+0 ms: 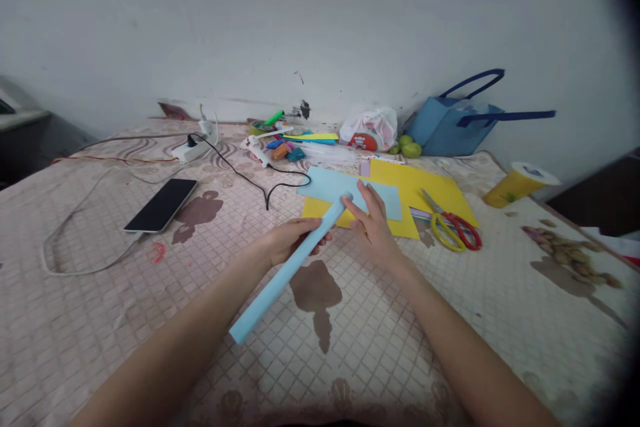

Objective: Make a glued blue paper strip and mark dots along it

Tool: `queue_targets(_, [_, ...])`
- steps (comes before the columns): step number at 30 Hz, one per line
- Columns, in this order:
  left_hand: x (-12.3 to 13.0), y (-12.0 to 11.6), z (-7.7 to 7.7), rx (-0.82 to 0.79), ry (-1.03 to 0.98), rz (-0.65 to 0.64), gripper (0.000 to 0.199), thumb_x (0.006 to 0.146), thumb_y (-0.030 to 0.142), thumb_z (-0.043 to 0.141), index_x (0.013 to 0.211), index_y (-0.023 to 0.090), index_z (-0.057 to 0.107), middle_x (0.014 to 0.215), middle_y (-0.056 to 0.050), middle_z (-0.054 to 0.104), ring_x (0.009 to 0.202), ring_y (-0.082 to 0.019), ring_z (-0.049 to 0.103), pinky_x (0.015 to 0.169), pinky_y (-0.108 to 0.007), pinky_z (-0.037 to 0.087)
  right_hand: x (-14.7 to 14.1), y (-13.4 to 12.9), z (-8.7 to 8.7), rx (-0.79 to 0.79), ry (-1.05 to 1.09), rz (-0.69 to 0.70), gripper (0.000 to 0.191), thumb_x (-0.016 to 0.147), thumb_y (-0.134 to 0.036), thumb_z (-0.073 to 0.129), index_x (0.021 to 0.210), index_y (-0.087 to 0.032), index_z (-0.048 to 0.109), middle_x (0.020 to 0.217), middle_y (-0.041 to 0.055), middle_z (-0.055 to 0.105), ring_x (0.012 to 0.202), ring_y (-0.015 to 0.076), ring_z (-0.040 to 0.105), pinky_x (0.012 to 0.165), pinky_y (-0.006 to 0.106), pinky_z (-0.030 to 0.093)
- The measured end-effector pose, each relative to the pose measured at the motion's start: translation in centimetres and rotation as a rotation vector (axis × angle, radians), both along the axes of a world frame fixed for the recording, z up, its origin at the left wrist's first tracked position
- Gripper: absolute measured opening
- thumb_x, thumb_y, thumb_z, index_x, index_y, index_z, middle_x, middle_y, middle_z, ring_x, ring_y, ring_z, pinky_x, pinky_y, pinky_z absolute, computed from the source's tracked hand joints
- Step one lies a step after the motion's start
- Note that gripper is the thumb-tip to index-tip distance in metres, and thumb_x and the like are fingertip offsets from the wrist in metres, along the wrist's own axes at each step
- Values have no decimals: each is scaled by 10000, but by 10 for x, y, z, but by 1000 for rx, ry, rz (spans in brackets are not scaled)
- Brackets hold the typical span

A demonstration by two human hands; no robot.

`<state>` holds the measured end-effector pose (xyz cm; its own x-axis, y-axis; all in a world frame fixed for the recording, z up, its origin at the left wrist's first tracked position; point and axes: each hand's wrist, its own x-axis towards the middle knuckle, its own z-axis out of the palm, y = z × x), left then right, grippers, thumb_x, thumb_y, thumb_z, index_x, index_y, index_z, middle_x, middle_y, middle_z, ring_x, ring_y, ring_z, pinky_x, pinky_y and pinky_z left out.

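Observation:
A long pale blue rolled paper tube [287,271] slants above the table, its near end low and to the left. My left hand [295,240] is wrapped around the tube's upper half, some fingers hidden behind it. At the tube's far end, my right hand [374,227] has a fingertip against the rim, with its other fingers stretched out and apart. A small thin brownish thing shows by the right palm, too small to name. Behind the hands lie a light blue sheet [325,181] and yellow sheets [425,180].
Scissors [445,223] with red and yellow handles lie right of my right hand. A glue gun [257,150] with a black cord, a power strip [191,150], a plugged-in phone [163,205], a blue bag [445,127], a yellow canister [520,185] and ginger-like roots [570,253] surround the work.

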<state>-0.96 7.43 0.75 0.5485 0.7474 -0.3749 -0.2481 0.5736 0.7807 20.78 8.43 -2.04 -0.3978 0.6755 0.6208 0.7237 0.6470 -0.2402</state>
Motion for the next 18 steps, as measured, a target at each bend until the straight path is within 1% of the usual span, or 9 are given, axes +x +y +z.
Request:
queue_targets(4, [0,0,1,-3,17,-3,179,865,203,499,858,82,631,778,-86,636,619,-98,556,534,-198,453,5,4,-2,17,61,-71,435,931,-323,342,1361,-387,343,1528,-66,10,1377,285,112,1061,575,226])
queue_targets(7, [0,0,2,-11,21,7,192,873,192,480,868,79,635,777,-86,635,626,-99,561,535,-200,453,4,5,-2,10,52,-59,450,927,-301,358,1369,-378,330,1528,-65,-3,1378,279,110,1069,564,220])
queue_targets(12, [0,1,3,-7,28,22,225,896,197,439,902,77,630,792,-87,627,622,-96,562,514,-190,456,-9,-7,1,4,5,38,450,922,-292,363,1365,-371,341,1528,-53,8,1382,276,83,1065,565,219])
queue_targets(14, [-1,3,1,-17,19,40,221,897,203,441,910,85,626,794,-88,628,636,-105,573,520,-194,468,-16,-14,4,-16,-27,95,438,921,-330,363,1358,-363,360,1529,-43,12,1382,284,77,1061,568,221])
queue_targets(16, [-2,4,-1,-32,4,67,213,894,204,446,873,89,625,756,-78,621,634,-111,579,532,-201,480,-21,-20,6,-32,-73,162,436,915,-385,368,1350,-353,383,1530,-36,21,1381,296,71,1062,564,221])
queue_targets(18, [-2,6,-3,-40,-15,84,219,895,201,443,832,89,621,720,-68,611,621,-110,578,539,-205,486,-23,-23,8,-43,-109,200,447,911,-420,361,1350,-345,389,1530,-31,40,1380,300,70,1066,558,218])
